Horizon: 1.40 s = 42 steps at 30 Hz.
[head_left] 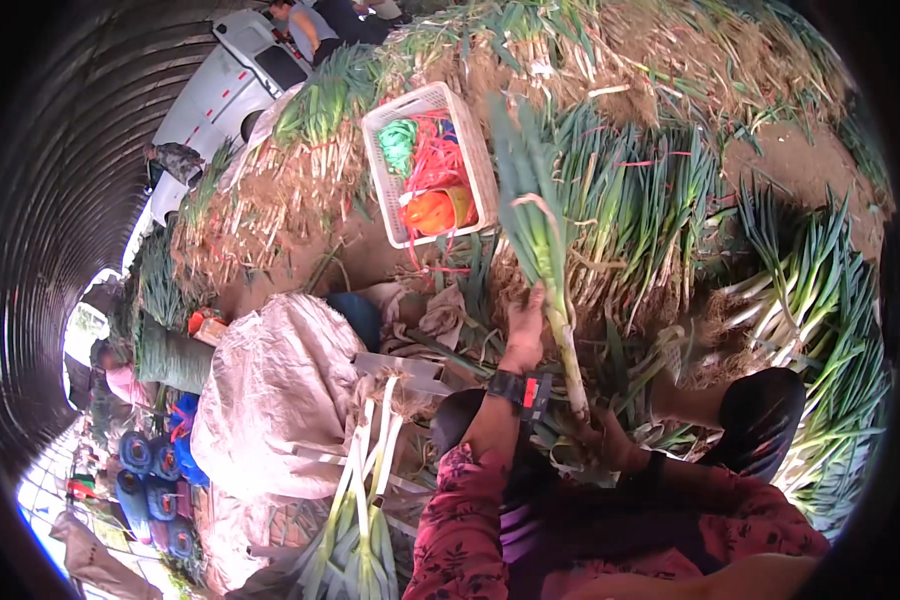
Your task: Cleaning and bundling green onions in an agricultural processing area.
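A leek [542, 232] with broad green leaves and a pale shank stands nearly upright in front of me, leaf end away and root end toward my lap. My left hand [526, 325] is closed round the shank just below the leaves; a dark band with a red-marked device sits on that wrist. At the root end, my right hand [615, 446] has its fingers curled against the leek's base, partly in shadow. Several trimmed-looking leeks [362, 500] lie at my left, and a pile of leeks [805, 290] lies at my right.
A white plastic crate [378, 160] beyond my hands holds red, green and orange tying material. Rows of leeks [625, 200] cover the ground behind. A large pale sack [270, 400] bulges at the left. Farther off stand a white van [210, 105] and other people [310, 28].
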Available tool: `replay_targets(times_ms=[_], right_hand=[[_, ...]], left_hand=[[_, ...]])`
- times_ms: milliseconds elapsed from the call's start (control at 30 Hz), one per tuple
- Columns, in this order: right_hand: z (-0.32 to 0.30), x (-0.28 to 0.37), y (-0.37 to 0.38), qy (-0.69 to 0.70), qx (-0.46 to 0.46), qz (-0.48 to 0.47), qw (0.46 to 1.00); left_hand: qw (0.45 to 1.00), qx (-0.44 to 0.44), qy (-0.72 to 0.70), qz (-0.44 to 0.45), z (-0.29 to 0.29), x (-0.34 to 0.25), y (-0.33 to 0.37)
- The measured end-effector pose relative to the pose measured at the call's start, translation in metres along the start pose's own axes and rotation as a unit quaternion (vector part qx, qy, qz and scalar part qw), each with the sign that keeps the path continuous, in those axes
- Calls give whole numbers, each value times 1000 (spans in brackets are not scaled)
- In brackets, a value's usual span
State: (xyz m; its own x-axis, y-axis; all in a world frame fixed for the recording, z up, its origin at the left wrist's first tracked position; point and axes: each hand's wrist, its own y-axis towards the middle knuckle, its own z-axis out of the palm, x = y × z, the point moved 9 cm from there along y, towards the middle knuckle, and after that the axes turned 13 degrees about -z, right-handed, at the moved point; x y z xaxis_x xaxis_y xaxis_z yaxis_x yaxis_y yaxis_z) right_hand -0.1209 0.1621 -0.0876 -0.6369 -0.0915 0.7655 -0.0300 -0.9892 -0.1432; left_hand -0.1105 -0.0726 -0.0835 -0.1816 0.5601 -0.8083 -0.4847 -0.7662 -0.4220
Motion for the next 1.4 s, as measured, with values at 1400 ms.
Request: replay_targets(times_ms=[1400], right_hand=[[-31,119,0,-501,99,-294,808]], left_hand=[[919,-99,240,297,27,-105,-188]])
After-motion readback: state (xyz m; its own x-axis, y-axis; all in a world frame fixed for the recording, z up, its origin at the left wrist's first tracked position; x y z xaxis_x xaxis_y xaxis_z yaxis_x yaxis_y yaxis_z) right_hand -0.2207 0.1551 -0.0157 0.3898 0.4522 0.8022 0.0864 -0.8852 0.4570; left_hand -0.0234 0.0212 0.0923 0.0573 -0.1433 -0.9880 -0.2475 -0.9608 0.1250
